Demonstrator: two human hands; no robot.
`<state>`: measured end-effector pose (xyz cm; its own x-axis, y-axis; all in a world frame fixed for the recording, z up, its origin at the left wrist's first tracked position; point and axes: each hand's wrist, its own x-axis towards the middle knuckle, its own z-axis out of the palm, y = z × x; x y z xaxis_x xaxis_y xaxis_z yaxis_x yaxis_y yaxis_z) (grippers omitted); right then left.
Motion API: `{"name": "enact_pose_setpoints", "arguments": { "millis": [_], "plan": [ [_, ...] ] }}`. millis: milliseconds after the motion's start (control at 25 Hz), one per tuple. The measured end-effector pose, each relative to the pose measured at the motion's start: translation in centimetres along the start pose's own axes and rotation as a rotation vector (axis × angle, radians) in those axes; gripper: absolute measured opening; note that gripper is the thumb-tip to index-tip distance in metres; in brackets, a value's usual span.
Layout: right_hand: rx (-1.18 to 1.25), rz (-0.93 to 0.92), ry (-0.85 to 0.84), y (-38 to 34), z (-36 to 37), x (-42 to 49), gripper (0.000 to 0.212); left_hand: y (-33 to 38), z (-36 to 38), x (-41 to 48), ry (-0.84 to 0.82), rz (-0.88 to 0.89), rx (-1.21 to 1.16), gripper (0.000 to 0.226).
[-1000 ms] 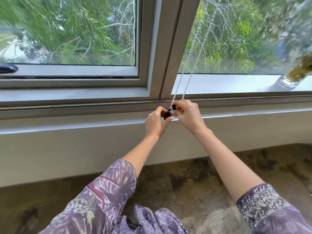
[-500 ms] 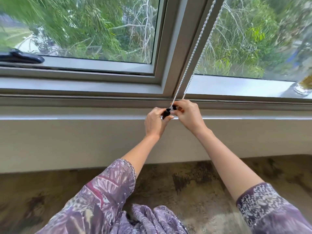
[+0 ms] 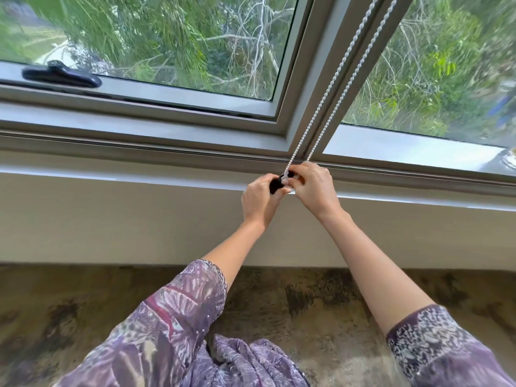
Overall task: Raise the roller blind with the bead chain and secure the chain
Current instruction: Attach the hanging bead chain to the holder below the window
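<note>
Now bead chain [image 3: 332, 88] runs up from both hands, left hand [image 3: 258, 201], right hand [image 3: 314, 188]

The lone head-worn camera is looking forward and down, close over both outstretched forearms, facing the window sill [image 3: 139, 188] and floor [image 3: 83, 297].

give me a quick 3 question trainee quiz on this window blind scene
1. True or false: the bead chain hangs slack in a heap on the floor.
2. Multiple choice: the small black chain holder is at A) the window handle, B) between the left hand and right hand, C) on the sleeve.
3. Short answer: how many chain strands run up along the window frame?

Key: 1 false, both strands run taut and straight. 2 B. 3 two.
</note>
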<state>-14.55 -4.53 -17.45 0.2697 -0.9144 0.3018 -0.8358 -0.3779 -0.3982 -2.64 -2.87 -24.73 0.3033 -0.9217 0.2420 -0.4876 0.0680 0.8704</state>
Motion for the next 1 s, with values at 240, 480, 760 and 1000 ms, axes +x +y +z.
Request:
{"name": "enact_pose_setpoints", "arguments": {
  "millis": [240,480,760,1000],
  "plan": [
    [-0.088,-0.014,-0.048,-1.3,0.2,0.1,0.021,-0.3,-0.8,0.0,0.007,-0.016,-0.004,0.029],
    [-0.215,0.056,-0.055,-2.1,0.5,0.6,0.030,0.2,-1.0,0.4,0.019,0.001,-0.003,0.020],
    [-0.154,-0.035,-0.112,-1.3,0.2,0.7,0.022,-0.1,-1.2,0.5,0.018,0.060,0.113,0.023],
    [-0.140,-0.088,-0.102,-0.9,0.3,0.8,0.024,0.1,-0.8,0.4,-0.002,0.087,0.164,0.020]
  ]
}}
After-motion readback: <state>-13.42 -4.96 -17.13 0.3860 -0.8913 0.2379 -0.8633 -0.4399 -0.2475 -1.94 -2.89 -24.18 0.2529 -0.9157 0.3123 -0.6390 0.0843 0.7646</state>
